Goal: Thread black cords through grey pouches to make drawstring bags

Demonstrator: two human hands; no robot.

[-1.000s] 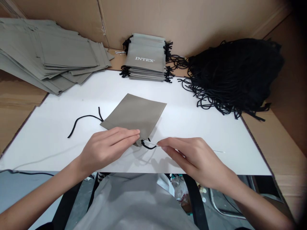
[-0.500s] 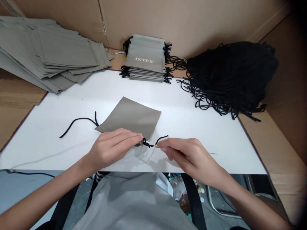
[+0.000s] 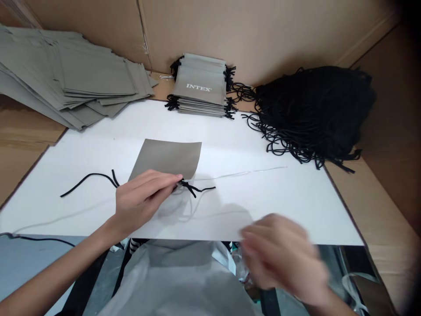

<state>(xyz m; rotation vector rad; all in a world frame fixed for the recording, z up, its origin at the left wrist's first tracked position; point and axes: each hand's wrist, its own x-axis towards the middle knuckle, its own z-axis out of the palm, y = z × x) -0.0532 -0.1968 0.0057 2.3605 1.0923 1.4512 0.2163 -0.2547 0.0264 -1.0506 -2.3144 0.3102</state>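
Observation:
My left hand (image 3: 144,197) is closed on the near edge of a grey pouch (image 3: 169,156) held over the white board. Black cord ends (image 3: 194,188) stick out past my fingertips, and another black cord (image 3: 88,176) trails off to the left. A thin wire-like strand (image 3: 243,173) runs rightward from near the fingertips over the board. My right hand (image 3: 283,256) is blurred by motion at the board's front edge, away from the pouch; its fingers are too smeared to read.
Loose grey pouches (image 3: 95,72) lie piled at the back left. A neat stack of corded pouches marked INTEX (image 3: 199,87) stands at the back middle. A big heap of black cords (image 3: 315,109) fills the back right. Cardboard walls (image 3: 256,35) enclose the white board (image 3: 296,202).
My right hand has come off the cord and moved right and towards me. My left hand has shifted left with the pouch, which has turned. The thin strand now shows stretched out to the right.

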